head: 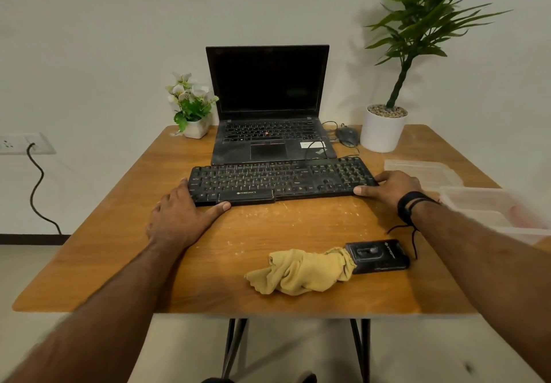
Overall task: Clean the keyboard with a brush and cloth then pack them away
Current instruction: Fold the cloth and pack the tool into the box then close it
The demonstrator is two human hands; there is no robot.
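A dusty black keyboard [280,179] lies across the middle of the wooden table [119,233], in front of the laptop. My left hand [179,218] holds its left end, thumb stretched along the front edge. My right hand [393,187] holds its right end, thumb at the front corner and fingers curled round the side. A crumpled yellow cloth [301,272] lies near the table's front edge. It partly covers the left end of a flat black brush [378,256] beside it.
An open laptop [268,99] stands behind the keyboard, with a mouse [347,135] and cables to its right. A small flower pot [193,108] and a tall potted plant [383,129] stand at the back. A clear plastic box [492,212] and lid [423,171] sit at the right. Pale crumbs dot the table.
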